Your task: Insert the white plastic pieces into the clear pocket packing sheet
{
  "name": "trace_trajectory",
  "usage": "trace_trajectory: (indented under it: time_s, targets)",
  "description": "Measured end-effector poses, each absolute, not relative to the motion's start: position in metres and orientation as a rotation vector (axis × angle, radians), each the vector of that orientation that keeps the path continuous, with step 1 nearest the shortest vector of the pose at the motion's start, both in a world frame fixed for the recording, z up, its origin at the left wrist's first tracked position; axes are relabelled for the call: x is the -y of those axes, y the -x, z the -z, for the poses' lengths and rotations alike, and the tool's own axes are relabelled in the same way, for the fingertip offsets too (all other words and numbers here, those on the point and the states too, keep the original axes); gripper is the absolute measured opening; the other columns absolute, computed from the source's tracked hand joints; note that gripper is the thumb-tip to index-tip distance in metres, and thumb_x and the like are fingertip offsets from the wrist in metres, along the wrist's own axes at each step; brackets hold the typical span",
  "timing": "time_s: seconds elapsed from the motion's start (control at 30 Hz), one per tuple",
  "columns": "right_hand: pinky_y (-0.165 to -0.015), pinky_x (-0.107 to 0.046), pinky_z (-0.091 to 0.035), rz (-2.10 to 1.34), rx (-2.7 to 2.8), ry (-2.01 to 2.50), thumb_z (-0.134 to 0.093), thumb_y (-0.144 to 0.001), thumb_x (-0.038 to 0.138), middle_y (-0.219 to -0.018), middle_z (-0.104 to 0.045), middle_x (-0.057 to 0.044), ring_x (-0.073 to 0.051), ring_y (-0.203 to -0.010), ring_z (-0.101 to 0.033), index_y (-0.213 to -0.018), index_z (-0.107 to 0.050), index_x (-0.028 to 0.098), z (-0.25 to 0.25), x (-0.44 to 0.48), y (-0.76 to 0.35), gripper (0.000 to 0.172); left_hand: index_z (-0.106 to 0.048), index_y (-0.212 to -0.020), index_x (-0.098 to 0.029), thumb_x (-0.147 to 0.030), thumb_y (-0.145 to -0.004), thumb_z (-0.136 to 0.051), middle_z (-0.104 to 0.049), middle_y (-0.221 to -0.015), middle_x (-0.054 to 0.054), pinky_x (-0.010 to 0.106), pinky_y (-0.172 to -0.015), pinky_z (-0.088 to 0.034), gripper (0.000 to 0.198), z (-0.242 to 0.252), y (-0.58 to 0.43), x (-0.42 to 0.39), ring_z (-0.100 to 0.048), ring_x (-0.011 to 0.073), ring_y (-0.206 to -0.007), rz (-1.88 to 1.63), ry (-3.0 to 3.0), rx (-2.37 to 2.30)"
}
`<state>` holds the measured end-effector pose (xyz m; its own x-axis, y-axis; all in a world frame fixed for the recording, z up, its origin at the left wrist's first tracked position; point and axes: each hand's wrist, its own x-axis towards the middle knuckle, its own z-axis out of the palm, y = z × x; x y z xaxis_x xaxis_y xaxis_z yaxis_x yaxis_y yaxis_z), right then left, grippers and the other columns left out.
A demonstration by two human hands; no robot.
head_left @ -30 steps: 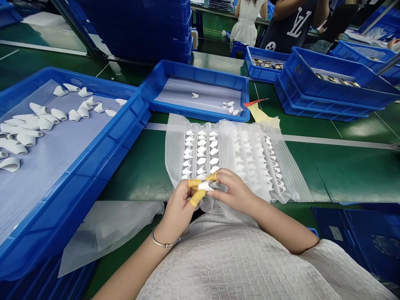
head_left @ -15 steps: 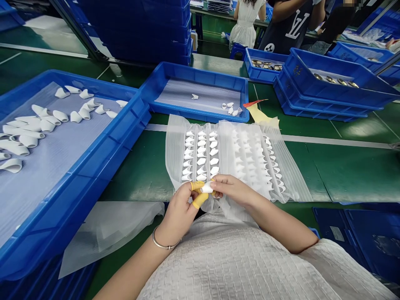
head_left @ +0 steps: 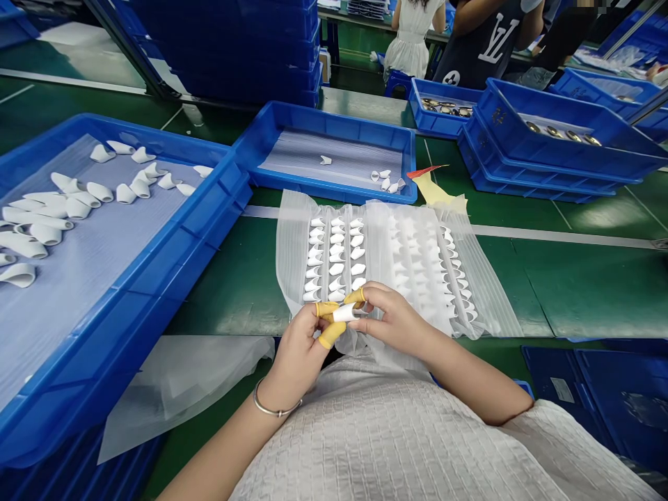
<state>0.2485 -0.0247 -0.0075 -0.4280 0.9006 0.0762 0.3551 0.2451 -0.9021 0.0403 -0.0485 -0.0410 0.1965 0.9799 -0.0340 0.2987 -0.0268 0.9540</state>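
A small white curved piece (head_left: 344,313) is between my two hands, near the table's front edge. My left hand (head_left: 307,341), with yellow covers on its fingertips, pinches the piece from the left. From the right, my right hand (head_left: 391,316) has its fingers closed on the piece's other end; one fingertip wears a yellow cover. Just beyond lies a translucent wrapping sheet (head_left: 289,243) holding several rows of similar white pieces (head_left: 337,254). Its right part covers more rows, which show dimly through it.
At left a large blue tray (head_left: 209,216) holds several loose white pieces. A smaller blue tray (head_left: 334,188) behind the sheet has a few. A yellow and red scrap (head_left: 433,191) lies beside stacked blue bins (head_left: 543,160). People stand behind.
The fingers of my right hand have spread around the right end of the white piece, and the yellow-covered fingertip now shows above it. My left hand stays almost in place.
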Motion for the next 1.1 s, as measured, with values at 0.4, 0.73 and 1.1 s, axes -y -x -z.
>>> trace_trajectory:
  time_s: [0.4,0.73,1.1]
  targets:
    - [-0.076,-0.03,-0.047,-1.476,1.908,1.051,-0.078,-0.084,0.039,-0.096,-0.054,-0.002,-0.017,-0.087,-0.054,-0.101,-0.066,0.021,0.014,0.019,-0.253,0.027,-0.056,-0.08,-0.019,-0.031,-0.095,-0.06,-0.058,-0.072,-0.001,0.027,-0.061,-0.045,0.02,0.027,-0.041,0.048,-0.056,0.0153,-0.066,-0.933,-2.013,-1.225]
    - [-0.063,-0.026,-0.039,-1.968,1.521,1.112,-0.073,-0.083,0.049,-0.072,-0.055,0.002,-0.011,-0.065,-0.049,-0.082,-0.062,0.017,0.018,-0.009,-0.279,0.034,-0.06,-0.105,-0.02,-0.023,-0.099,-0.053,-0.064,-0.096,0.005,0.034,-0.077,-0.054,0.009,0.037,-0.037,0.047,-0.064,0.0193,-0.086,-0.926,-2.196,-1.132]
    - [-0.074,-0.03,-0.042,-0.754,1.696,1.745,-0.06,-0.086,0.028,-0.09,-0.061,-0.003,-0.019,-0.082,-0.055,-0.084,-0.07,0.017,0.043,-0.156,-0.292,0.014,-0.061,-0.116,-0.021,-0.031,-0.099,-0.053,-0.062,-0.088,0.002,0.035,-0.079,-0.053,0.021,0.04,-0.036,0.042,-0.063,0.0187,-0.083,-0.791,-1.952,-1.157]
